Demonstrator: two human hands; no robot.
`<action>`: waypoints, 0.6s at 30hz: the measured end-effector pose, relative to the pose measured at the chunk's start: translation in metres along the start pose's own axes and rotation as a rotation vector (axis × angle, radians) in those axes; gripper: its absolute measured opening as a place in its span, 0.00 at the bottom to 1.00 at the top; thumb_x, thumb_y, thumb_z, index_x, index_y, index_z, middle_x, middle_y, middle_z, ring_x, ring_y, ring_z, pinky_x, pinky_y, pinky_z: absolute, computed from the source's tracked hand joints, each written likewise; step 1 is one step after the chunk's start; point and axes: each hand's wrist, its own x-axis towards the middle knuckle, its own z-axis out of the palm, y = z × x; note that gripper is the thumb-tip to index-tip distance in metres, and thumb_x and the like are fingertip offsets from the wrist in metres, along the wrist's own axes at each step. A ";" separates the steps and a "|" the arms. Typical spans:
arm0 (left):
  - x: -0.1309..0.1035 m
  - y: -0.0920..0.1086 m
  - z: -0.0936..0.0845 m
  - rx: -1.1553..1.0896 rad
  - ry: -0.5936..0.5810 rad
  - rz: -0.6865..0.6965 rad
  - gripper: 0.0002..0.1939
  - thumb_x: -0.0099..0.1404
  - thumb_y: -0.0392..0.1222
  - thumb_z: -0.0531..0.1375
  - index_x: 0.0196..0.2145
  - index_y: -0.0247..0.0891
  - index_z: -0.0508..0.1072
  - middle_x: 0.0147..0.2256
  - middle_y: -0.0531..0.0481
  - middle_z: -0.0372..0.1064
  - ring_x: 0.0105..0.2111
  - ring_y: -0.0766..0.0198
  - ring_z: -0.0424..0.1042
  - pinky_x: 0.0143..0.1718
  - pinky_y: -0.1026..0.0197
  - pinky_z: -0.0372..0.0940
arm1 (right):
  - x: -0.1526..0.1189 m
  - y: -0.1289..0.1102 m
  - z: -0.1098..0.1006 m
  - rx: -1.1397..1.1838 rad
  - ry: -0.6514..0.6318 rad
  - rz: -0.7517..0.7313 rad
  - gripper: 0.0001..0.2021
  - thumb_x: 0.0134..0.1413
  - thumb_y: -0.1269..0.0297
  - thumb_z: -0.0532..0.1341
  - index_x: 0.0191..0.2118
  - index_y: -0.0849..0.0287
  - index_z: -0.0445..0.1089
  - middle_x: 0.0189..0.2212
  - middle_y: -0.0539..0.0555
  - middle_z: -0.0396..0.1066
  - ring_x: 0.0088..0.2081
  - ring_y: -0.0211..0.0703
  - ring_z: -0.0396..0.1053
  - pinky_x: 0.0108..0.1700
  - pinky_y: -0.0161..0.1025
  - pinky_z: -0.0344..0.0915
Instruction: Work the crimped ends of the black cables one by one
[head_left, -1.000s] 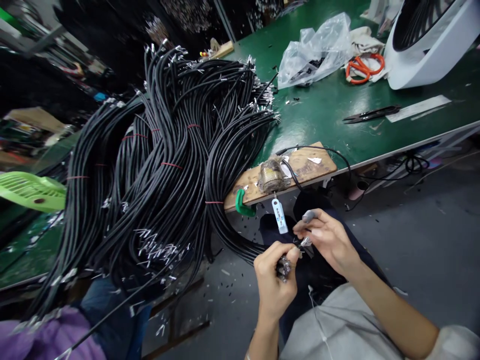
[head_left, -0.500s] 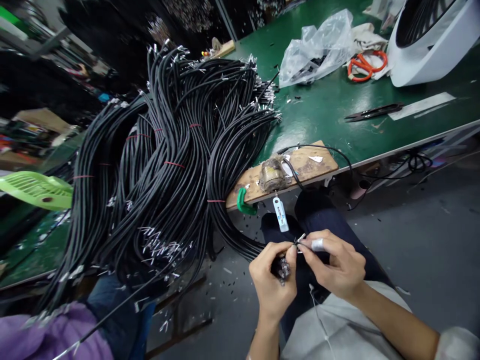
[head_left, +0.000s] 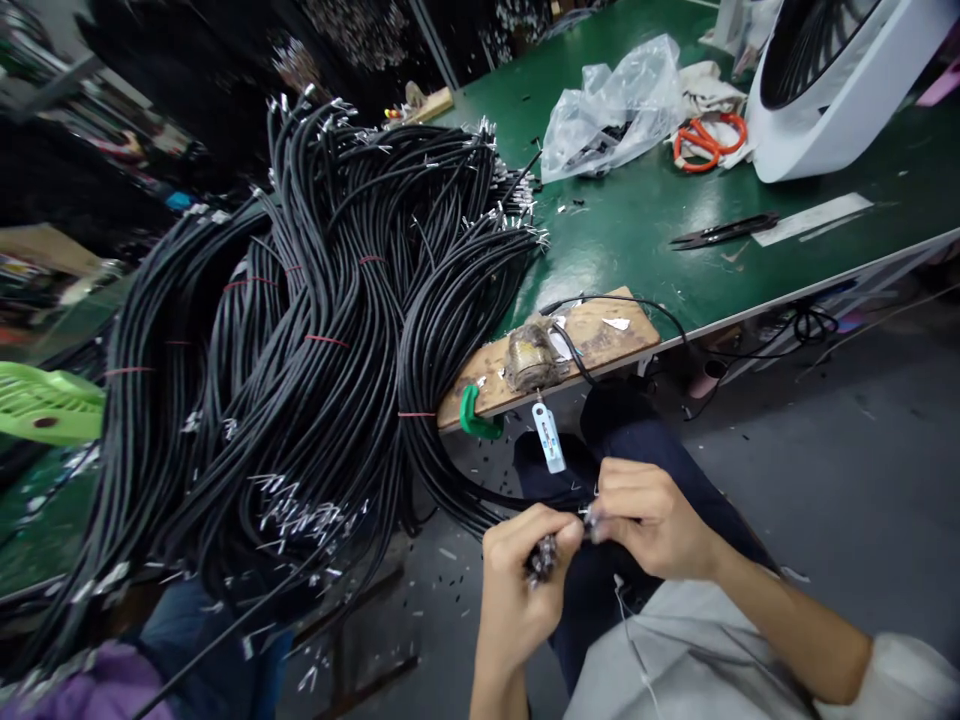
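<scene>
My left hand (head_left: pixel 521 585) is closed around the end of a bundle of black cables, and the cut tips (head_left: pixel 541 560) poke out of its fist. That bundle runs up to the bound black cables (head_left: pixel 431 350) at the table's edge. My right hand (head_left: pixel 649 520) sits just right of the left thumb, its fingers pinched on a cable end (head_left: pixel 589 520) with pale wire tips. Motion blur hides the exact grip there. Both hands are above my lap. A light blue tag (head_left: pixel 549 438) hangs from a small motor-like block (head_left: pixel 531 358) beyond them.
The block rests on a wooden board (head_left: pixel 611 330) held by a green clamp (head_left: pixel 478 415). On the green table (head_left: pixel 622 225) lie thread snips (head_left: pixel 724 232), orange-handled scissors (head_left: pixel 709 143), a plastic bag (head_left: pixel 611 110) and a white fan (head_left: pixel 825 110). A person's purple sleeve (head_left: pixel 97 685) shows lower left.
My right hand has turned, its knuckles now facing up and its fingers closed further over the cable end. The left hand keeps the bundle. The whole view has shifted a little to the right.
</scene>
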 end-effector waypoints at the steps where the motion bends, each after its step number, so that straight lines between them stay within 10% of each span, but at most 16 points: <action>1: -0.001 -0.001 -0.005 -0.051 -0.050 0.035 0.09 0.66 0.37 0.58 0.28 0.37 0.73 0.23 0.52 0.70 0.22 0.68 0.68 0.25 0.67 0.58 | -0.001 0.001 0.001 0.149 -0.086 0.032 0.18 0.61 0.60 0.59 0.21 0.61 0.70 0.18 0.52 0.65 0.24 0.37 0.60 0.29 0.37 0.58; 5: -0.005 -0.010 -0.013 -0.192 -0.034 0.135 0.10 0.65 0.46 0.60 0.30 0.38 0.74 0.23 0.52 0.69 0.23 0.67 0.67 0.25 0.66 0.59 | -0.002 0.008 0.017 0.896 -0.200 0.485 0.25 0.50 0.43 0.63 0.19 0.62 0.68 0.15 0.49 0.64 0.14 0.31 0.58 0.17 0.30 0.55; 9: -0.002 -0.016 -0.005 -0.170 0.096 0.115 0.11 0.64 0.48 0.62 0.30 0.38 0.74 0.24 0.52 0.69 0.23 0.67 0.67 0.26 0.66 0.60 | 0.007 0.012 0.024 1.226 -0.241 0.936 0.18 0.36 0.53 0.68 0.18 0.65 0.69 0.13 0.51 0.67 0.10 0.32 0.59 0.08 0.28 0.47; 18: 0.010 -0.020 0.013 -0.159 0.302 0.089 0.05 0.59 0.38 0.66 0.28 0.37 0.73 0.25 0.53 0.69 0.25 0.67 0.68 0.28 0.66 0.62 | 0.041 0.016 -0.001 0.686 -0.092 0.978 0.12 0.36 0.62 0.62 0.12 0.62 0.66 0.07 0.49 0.64 0.08 0.29 0.54 0.09 0.27 0.43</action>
